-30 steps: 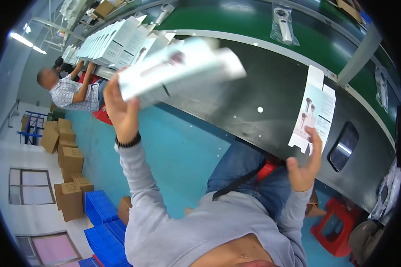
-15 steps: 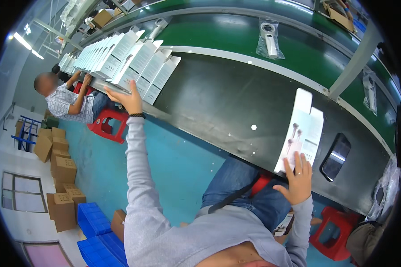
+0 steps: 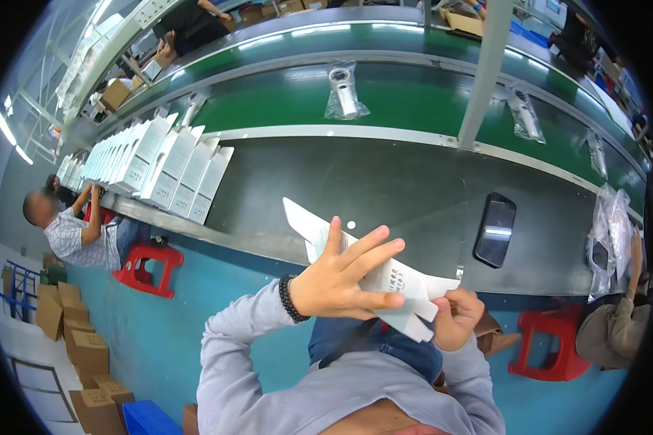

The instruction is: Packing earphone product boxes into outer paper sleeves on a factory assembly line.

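Note:
Above my lap, at the table's front edge, a white printed carton [image 3: 395, 281] is tilted, its end flaps sticking out. My right hand [image 3: 458, 319] is closed on a flap at the carton's right end, thumb and fingers pinched together. Across the carton's left part reaches my left hand [image 3: 345, 279], fingers spread wide and stretched out. It covers much of the carton, so whether the palm presses on it is hidden. A dark beaded bracelet [image 3: 290, 299] is on my left wrist.
Similar cartons [image 3: 163, 167] stand in a row at the table's left. A black phone [image 3: 495, 230] lies right of my hands. Bagged white devices [image 3: 343, 93] rest on the green conveyor [image 3: 268, 98]. A co-worker [image 3: 83, 228] sits far left; red stools [image 3: 551, 344] stand beside the table.
My left hand has come from the carton row to the carton before me. The carton has moved left and turned, and my right hand has gone from resting on it to pinching its end.

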`<state>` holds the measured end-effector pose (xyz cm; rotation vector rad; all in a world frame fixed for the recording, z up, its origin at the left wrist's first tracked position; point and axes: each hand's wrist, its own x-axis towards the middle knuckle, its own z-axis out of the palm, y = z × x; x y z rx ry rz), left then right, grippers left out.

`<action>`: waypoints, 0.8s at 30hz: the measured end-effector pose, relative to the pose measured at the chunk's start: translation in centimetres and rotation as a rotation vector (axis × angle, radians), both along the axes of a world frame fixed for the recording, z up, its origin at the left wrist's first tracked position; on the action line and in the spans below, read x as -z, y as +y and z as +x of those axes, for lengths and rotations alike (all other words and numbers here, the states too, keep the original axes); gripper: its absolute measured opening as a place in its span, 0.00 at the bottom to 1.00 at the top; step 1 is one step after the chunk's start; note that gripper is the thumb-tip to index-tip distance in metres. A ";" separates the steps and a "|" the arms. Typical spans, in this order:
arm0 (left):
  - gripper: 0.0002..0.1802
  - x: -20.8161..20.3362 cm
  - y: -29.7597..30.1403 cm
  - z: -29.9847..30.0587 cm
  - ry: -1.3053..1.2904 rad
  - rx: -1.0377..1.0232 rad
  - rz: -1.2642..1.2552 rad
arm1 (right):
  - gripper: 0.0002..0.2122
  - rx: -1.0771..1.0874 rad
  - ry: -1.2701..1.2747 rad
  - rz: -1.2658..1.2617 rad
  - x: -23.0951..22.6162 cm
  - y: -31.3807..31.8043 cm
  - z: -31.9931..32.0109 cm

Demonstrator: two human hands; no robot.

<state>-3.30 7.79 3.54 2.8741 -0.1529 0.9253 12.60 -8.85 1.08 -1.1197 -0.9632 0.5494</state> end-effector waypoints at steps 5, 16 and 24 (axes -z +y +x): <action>0.43 -1.3 -0.1 -1.1 0.175 0.038 -0.063 | 0.05 0.067 -0.508 -0.014 0.2 0.4 0.8; 0.31 -2.3 -2.9 -2.0 -0.221 -0.126 -0.829 | 0.34 -0.229 0.078 0.156 5.3 2.5 -2.6; 0.41 2.2 -3.3 -1.6 0.019 0.009 -1.859 | 0.23 -0.354 0.322 -0.349 4.6 1.8 -2.3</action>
